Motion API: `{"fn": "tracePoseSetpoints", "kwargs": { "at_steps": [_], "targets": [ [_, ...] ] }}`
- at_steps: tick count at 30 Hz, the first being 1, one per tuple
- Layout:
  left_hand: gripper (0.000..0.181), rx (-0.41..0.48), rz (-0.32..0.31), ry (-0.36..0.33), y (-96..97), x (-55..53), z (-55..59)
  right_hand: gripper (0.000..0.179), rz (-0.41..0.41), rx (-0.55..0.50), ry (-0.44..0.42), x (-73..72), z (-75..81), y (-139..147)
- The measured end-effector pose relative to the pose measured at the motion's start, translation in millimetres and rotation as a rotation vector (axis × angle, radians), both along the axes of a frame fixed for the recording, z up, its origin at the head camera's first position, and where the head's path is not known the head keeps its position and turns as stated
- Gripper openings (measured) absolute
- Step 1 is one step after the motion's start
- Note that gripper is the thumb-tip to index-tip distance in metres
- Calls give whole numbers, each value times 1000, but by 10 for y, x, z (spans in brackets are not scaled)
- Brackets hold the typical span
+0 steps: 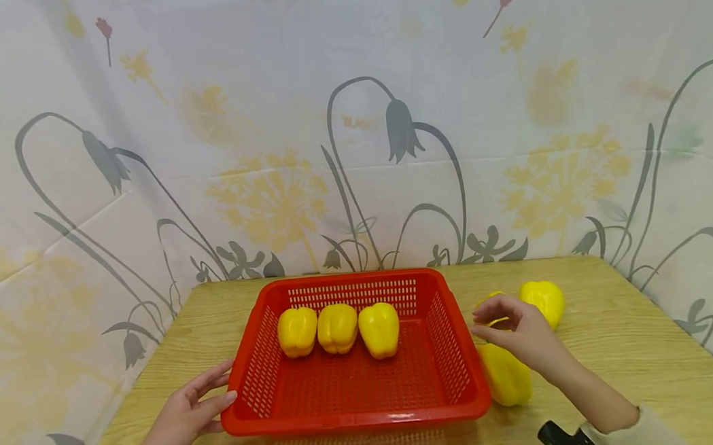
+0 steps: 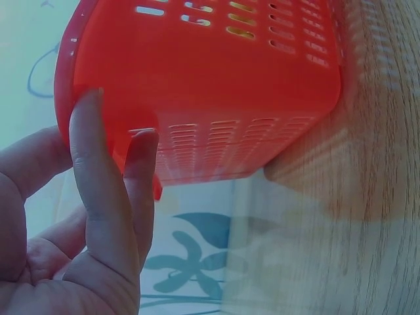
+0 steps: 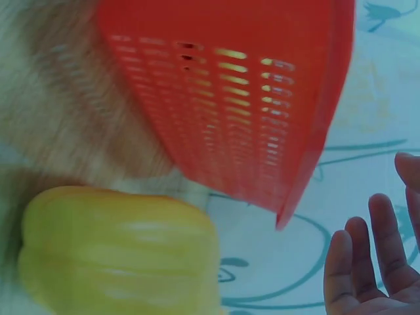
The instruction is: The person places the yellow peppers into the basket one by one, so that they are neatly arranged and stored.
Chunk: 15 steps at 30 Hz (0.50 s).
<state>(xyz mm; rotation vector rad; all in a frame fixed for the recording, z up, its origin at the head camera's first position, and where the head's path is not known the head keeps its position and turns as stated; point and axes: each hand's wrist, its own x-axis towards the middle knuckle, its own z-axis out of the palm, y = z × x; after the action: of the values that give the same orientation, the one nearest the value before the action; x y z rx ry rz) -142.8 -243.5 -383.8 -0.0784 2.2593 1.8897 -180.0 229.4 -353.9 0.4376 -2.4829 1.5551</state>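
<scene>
Three yellow peppers (image 1: 337, 329) sit side by side in a row, in the back part of the red basket (image 1: 356, 420), a bit to the left. From my seat far away, I can see the basket is on the table, with its long side facing the person. The left hand (image 1: 187, 411) holds the basket's left rim, with the thumb on top and a finger under the edge. The right hand (image 1: 521, 331) is near the right rim, and its fingers are loose and a little bent. I see nothing in it, so I call that grip let go. Three more peppers are out on the table, to the right of the basket. The near pepper (image 1: 507, 380) is just beside the basket, partly under the right hand. The far pepper (image 1: 544, 299) is behind that hand, and the half-hidden pepper (image 1: 488, 297) peeks out past the fingers. With three in and three out, I'd say the job is about half done, and those three outside are what is left. Past them I see the wooden table (image 1: 603, 343), a black thing (image 1: 566, 439) by the pale sleeve (image 1: 641, 430), and a flowery cloth (image 1: 234, 121) behind it all.
</scene>
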Motion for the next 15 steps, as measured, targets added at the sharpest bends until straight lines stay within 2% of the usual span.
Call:
{"fn": "tracePoseSetpoints", "kwargs": {
  "at_steps": [12, 15],
  "targets": [
    [68, -6, 11, -6, 7, -3, 7, 25, -122, 134, -59, 76, -254, 177],
    [68, -5, 13, -9, 9, -1, 10, 28, -130, 178, -38, 80, -315, 212]
  ]
}}
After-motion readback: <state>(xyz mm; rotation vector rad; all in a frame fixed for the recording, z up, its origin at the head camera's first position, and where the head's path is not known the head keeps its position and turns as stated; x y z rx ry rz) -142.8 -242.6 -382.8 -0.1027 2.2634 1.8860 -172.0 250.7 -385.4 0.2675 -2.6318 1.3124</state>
